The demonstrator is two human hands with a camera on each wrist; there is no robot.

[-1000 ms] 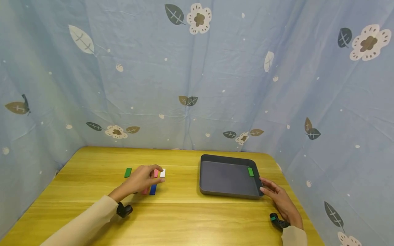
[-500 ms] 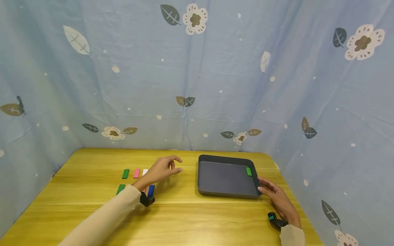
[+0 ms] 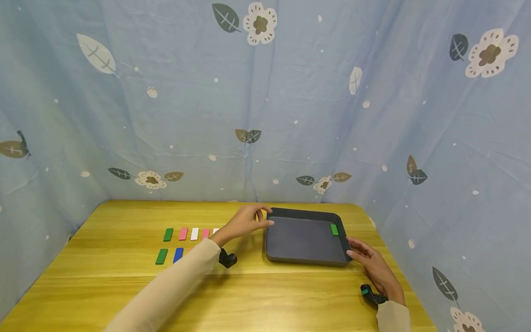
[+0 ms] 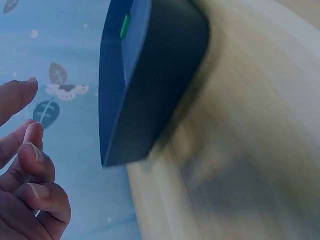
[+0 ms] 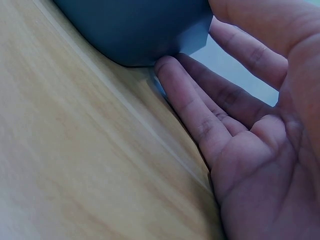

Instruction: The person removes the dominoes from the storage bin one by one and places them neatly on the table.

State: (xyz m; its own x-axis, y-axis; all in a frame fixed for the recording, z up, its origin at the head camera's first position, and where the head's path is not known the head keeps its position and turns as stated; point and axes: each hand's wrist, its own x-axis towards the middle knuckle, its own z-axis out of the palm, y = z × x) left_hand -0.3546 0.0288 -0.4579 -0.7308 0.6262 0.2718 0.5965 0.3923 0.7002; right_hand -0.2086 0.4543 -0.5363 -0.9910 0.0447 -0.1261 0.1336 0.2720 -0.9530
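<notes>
My left hand (image 3: 244, 222) is at the left rim of the dark grey tray (image 3: 307, 240). Its thumb and index finger are spread apart, with nothing visible between them; in the left wrist view the other fingers (image 4: 50, 200) bend loosely. On the tray's right side my right hand (image 3: 375, 267) holds the rim between thumb and fingers. The right wrist view has straight fingers (image 5: 182, 95) against the tray's outer wall (image 5: 140, 30). One small flat green block (image 3: 334, 229) lies inside the tray by its right wall.
Left of the tray, small flat blocks lie in two rows on the wooden table (image 3: 265, 299): green (image 3: 168, 234), pink (image 3: 183, 234), white (image 3: 194, 234) and blue (image 3: 178, 254). My left forearm partly hides them. A patterned blue curtain (image 3: 186, 115) surrounds the table.
My left hand has moved right, from above the blocks to the tray's left rim, uncovering several blocks. The right hand stays at the tray, and the view has shifted slightly.
</notes>
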